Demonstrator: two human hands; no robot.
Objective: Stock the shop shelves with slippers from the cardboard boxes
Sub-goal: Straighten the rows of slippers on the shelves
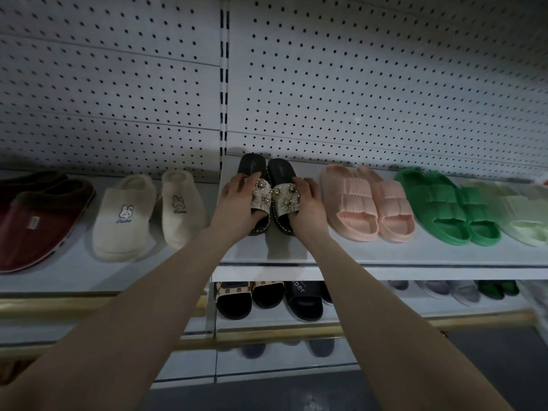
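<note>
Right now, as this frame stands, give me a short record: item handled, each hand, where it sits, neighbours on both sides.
item: black slippers with flowered straps, pair side by side, heels toward the pegboard
left hand: grips the left slipper's strap
right hand: grips the right slipper's strap
place: on the white shelf
left neighbours: cream bunny slippers, then dark red slippers
right neighbours: pink slides, then green slides

You see black slippers [271, 173] with matt soles and cloth-like straps studded with glossy, pearly beads. The cream slippers [124, 215] look like soft, fuzzy cloth. The pink slides [364, 203] and green slides [444, 203] look like matt, ribbed foam. The pegboard [355, 84] and shelf [415, 253] are smooth, painted white.
</note>
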